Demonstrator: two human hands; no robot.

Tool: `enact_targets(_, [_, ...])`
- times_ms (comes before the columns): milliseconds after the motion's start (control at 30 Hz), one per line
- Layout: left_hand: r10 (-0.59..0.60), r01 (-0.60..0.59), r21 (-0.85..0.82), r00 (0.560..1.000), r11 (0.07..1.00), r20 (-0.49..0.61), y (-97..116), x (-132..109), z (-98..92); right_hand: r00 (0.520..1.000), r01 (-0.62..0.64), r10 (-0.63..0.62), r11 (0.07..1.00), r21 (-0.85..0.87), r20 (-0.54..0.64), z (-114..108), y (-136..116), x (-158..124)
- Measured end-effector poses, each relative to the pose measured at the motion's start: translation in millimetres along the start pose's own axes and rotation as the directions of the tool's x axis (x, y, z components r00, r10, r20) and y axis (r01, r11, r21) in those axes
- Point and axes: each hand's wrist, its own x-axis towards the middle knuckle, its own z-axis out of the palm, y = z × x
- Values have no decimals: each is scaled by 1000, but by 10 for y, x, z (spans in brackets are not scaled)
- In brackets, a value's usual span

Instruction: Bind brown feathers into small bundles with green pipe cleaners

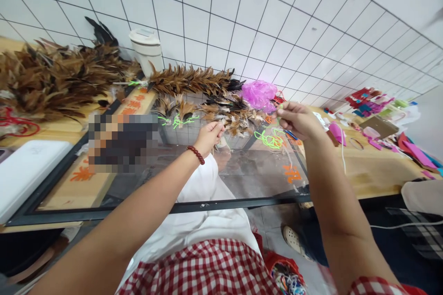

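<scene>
The small bundle of brown and cream feathers [238,123] is held in the air between our two hands, above the far part of the glass tabletop with its black frame [221,203]. Our left hand [209,136], with a dark red bead bracelet [196,154] on its wrist, is closed, its fingertips pinched on the bundle's near end. Our right hand [297,120] is closed too, pinching thin neon-green cord [272,139] whose loose loops dangle beneath it. Something small and blue sits under its fingers, but we cannot make it out. The hands are apart and the bundle spans the gap, within fingertip reach of both.

We judge the work to be partway along. Little feather tufts bound with green cord [178,119] lie on the glass just left of the left hand, and behind them a long brown feather duster head [190,80] looks complete. The bundle in hand seems not yet tied off, and a big heap of loose brown feathers [51,78] lies at far left. Behind the bundle is a pink crinkled plastic puff [259,94], and a white lidded container [147,50] stands by the tiled wall
</scene>
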Motion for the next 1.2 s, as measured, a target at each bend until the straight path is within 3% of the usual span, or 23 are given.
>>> enact_targets(100, [8, 1, -108, 997, 994, 80, 39, -27, 12, 995, 1, -14, 991, 131, 101, 368, 157, 48])
enact_targets(200, [-11, 51, -191, 979, 980, 203, 80, -74, 31, 994, 13, -41, 965, 261, 100, 733, 301, 111])
enact_targets(367, [-125, 154, -77, 946, 985, 299, 55, -116, 52, 990, 17, -66, 936, 352, 127, 1081, 446, 192])
enact_targets(533, [-138, 133, 35, 966, 990, 221, 22, -92, 41, 994, 104, -111, 941, 321, 2, 1082, 631, 211])
enact_targets(633, [-123, 113, 69, 978, 991, 170, 27, -86, 40, 991, 43, -77, 956, 290, 108, 1060, 751, 184])
enact_targets(767, [-156, 138, 99, 966, 985, 208, 21, -102, 58, 976, -18, -37, 967, 253, 213, 1100, 833, 159])
enact_targets(1033, [-203, 183, 97, 941, 978, 271, 22, -131, 70, 994, 103, -105, 959, 266, -4, 1210, 860, 187])
enact_targets(1200, [-133, 113, 178, 986, 977, 100, 71, -99, 39, 988, 153, -154, 979, 136, -3, 1115, 873, 205])
